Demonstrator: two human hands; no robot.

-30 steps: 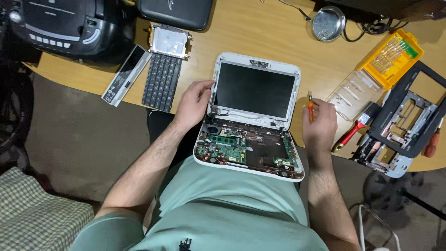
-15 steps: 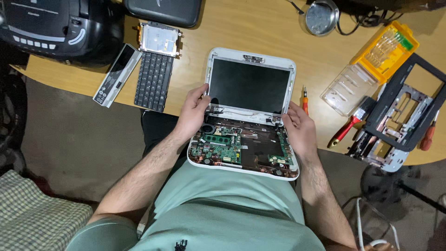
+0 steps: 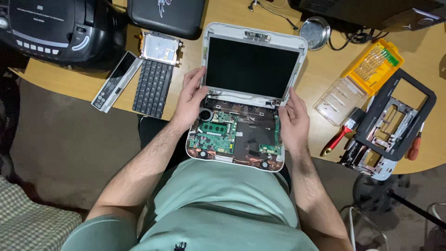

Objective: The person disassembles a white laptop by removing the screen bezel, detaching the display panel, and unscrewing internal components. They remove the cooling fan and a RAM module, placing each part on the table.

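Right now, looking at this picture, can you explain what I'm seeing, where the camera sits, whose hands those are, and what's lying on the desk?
The camera is worn on a person's head and looks down at their own two bare hands. The left hand and right hand grip the two sides of a small white laptop with its keyboard cover removed, near the hinge, so the green circuit board shows. The laptop sits at the edge of a round wooden desk. To the left lie a loose black keyboard and a slim white and black battery pack. To the right are a yellow case of screwdriver bits, a red-handled brush and a dark plastic frame. Neither hand holds a tool.
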